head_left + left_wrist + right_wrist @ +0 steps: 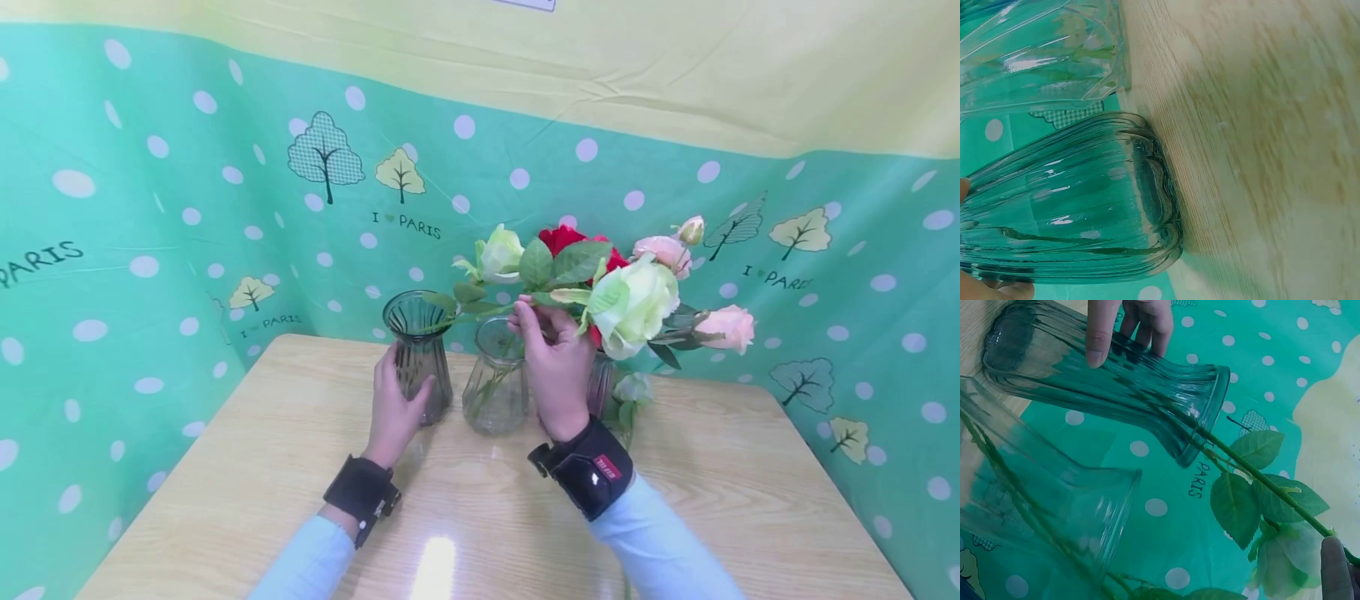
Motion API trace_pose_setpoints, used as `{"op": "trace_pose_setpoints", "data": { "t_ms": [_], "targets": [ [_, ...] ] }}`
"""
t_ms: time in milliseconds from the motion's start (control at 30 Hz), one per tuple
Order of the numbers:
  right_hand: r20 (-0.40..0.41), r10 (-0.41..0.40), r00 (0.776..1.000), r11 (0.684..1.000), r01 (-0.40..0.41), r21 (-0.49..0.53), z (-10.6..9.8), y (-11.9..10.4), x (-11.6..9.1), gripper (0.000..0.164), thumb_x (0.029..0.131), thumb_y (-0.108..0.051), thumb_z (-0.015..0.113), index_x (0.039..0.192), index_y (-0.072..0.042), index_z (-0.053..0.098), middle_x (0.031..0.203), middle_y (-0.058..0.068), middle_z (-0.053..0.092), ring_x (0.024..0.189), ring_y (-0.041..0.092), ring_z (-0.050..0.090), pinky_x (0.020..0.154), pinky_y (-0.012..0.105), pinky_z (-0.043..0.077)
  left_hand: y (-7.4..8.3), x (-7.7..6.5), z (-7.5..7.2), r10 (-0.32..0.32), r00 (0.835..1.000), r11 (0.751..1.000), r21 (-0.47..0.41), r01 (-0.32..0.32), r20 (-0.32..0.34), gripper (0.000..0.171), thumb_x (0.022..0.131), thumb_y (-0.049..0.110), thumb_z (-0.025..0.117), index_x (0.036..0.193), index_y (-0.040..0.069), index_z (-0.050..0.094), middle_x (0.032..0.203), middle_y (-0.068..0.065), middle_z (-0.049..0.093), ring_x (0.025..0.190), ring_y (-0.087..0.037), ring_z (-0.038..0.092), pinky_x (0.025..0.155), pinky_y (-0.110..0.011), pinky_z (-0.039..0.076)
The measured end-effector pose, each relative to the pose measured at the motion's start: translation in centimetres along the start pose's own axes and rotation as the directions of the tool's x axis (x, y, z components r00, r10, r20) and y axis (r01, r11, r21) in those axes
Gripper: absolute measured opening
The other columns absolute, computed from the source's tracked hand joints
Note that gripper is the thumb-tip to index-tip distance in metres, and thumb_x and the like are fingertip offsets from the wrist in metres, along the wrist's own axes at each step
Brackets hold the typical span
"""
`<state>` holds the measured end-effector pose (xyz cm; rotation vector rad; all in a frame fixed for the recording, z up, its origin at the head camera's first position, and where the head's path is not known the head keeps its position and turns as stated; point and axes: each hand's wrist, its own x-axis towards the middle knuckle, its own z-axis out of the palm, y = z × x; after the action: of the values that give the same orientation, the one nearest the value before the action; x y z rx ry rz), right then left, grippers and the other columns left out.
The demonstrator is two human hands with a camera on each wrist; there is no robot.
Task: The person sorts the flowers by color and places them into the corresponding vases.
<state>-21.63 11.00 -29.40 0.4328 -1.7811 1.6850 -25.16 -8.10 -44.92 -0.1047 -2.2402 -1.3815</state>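
My left hand (396,404) grips a dark grey ribbed glass vase (423,358), which stands upright on the table. In the left wrist view the vase's lower body (1085,206) shows, with fingertips at its upper part. Between thumb and fingers, my right hand (558,367) pinches a green flower stem (1272,487). The lower end of that stem is inside the grey vase's mouth. Green leaves (1235,506) and a pale green-white rose bud (501,254) show along the stem. A large pale green rose (633,304) appears just above the right hand; its join to the stem is hidden.
A clear glass vase (491,400) with stems inside stands right of the grey one. Another vase (600,387) is partly hidden behind the right hand. Red roses (562,240) and pink roses (727,327) rise there. A pale flower (633,387) hangs low beside it on the wooden table (712,483).
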Motion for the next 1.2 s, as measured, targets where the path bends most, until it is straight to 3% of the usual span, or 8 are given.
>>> {"op": "trace_pose_setpoints", "data": {
  "t_ms": [300, 767, 967, 1200],
  "targets": [
    [0.084, 0.096, 0.992, 0.995, -0.097, 0.001, 1.1, 0.2, 0.3, 0.025, 0.092, -0.019, 0.06, 0.104, 0.001, 0.067, 0.093, 0.019, 0.07, 0.081, 0.021, 0.07, 0.076, 0.025, 0.059, -0.3, 0.2, 0.0, -0.003, 1.0, 1.0, 0.005, 0.003, 0.004, 0.079, 0.087, 0.022, 0.064, 0.149, 0.009, 0.015, 0.15, -0.017, 0.025, 0.137, -0.031, 0.03, 0.115, -0.05, 0.028],
    [0.105, 0.068, 0.992, 0.997, -0.063, -0.049, 2.8, 1.6, 1.2, 0.022, 0.09, -0.016, 0.062, 0.103, 0.001, 0.069, 0.093, 0.018, 0.071, 0.079, 0.026, 0.07, 0.073, 0.022, 0.059, -0.3, 0.2, 0.0, -0.023, 0.999, 1.0, 0.015, 0.023, 0.025, 0.08, 0.088, 0.024, 0.063, 0.149, 0.009, 0.014, 0.15, -0.017, 0.024, 0.138, -0.031, 0.029, 0.115, -0.049, 0.028],
    [0.127, 0.012, 0.992, 1.0, -0.008, -0.03, 3.7, 2.5, 1.2, 0.02, 0.088, -0.012, 0.063, 0.099, 0.005, 0.068, 0.091, 0.022, 0.07, 0.077, 0.031, 0.069, 0.071, 0.023, 0.059, -0.5, 0.2, 0.1, 0.024, 1.0, 0.999, 0.021, -0.024, -0.007, 0.08, 0.087, 0.022, 0.064, 0.148, 0.006, 0.016, 0.149, -0.019, 0.026, 0.136, -0.033, 0.031, 0.114, -0.05, 0.029],
    [0.155, 0.026, 0.988, 0.996, -0.012, -0.087, 4.5, 3.2, 0.9, 0.018, 0.087, -0.012, 0.065, 0.099, 0.002, 0.067, 0.09, 0.016, 0.07, 0.076, 0.026, 0.07, 0.07, 0.019, 0.058, -0.7, 0.1, 0.2, 0.084, 0.996, 0.996, 0.029, -0.083, -0.032, 0.08, 0.086, 0.019, 0.066, 0.147, 0.004, 0.017, 0.147, -0.021, 0.028, 0.134, -0.034, 0.033, 0.113, -0.05, 0.031]
  ]
}}
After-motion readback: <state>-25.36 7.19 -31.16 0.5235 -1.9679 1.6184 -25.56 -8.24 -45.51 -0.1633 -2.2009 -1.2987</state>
